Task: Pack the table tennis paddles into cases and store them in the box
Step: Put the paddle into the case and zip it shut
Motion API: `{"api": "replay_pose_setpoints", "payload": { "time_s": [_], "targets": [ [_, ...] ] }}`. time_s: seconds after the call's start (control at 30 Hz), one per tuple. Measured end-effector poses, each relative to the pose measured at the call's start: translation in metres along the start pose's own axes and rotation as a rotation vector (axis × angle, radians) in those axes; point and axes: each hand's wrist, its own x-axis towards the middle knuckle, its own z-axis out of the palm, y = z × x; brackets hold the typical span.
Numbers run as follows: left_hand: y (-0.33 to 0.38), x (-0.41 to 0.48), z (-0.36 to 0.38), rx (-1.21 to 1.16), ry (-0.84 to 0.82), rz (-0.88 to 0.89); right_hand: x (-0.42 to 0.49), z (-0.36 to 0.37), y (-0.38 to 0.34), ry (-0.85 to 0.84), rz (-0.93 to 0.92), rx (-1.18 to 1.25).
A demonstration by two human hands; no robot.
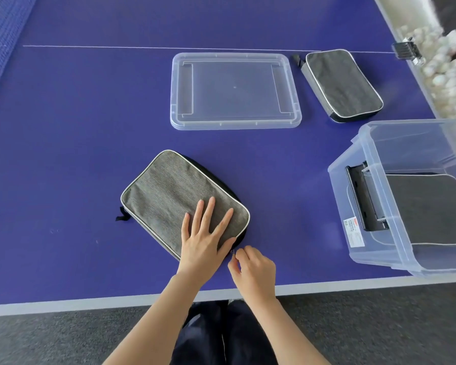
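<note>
Hands first: left hand (204,238) lies flat with straight fingers, pressing on the grey case (169,191) near its close right corner. Right hand (253,270) is just beside that corner, fingertips pinching what looks like the zipper pull (232,252). From my end, the case sits on the blue surface (77,154), well apart from the clear box (395,259) on the right, which has another case (432,206) inside.
</note>
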Motion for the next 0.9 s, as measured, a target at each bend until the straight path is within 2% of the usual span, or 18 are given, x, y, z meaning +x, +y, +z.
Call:
{"api": "replay_pose_setpoints", "payload": {
  "time_s": [0.2, 0.4, 0.53, 0.73, 0.83, 0.9],
  "targets": [
    [-0.001, -0.001, -0.001, -0.004, 0.018, 0.016, 0.029, -0.007, 0.021, 0.058, 0.158, 0.002],
    [-0.003, -0.001, 0.0, 0.003, 0.021, 0.034, 0.073, -0.014, 0.052, 0.093, 0.038, -0.044],
    [-0.004, -0.002, -0.001, -0.015, 0.015, 0.039, 0.101, -0.011, 0.057, 0.053, -0.017, -0.011],
    [-0.006, -0.001, -0.003, -0.089, -0.049, 0.006, 0.136, -0.007, 0.05, -0.123, -0.055, 0.161],
    [-0.008, 0.004, -0.011, -0.174, -0.035, -0.049, 0.15, -0.012, 0.041, -0.302, 0.024, 0.329],
    [-0.013, 0.011, -0.017, -0.212, 0.013, -0.125, 0.157, -0.017, 0.037, -0.377, 0.14, 0.47]
  ]
}}
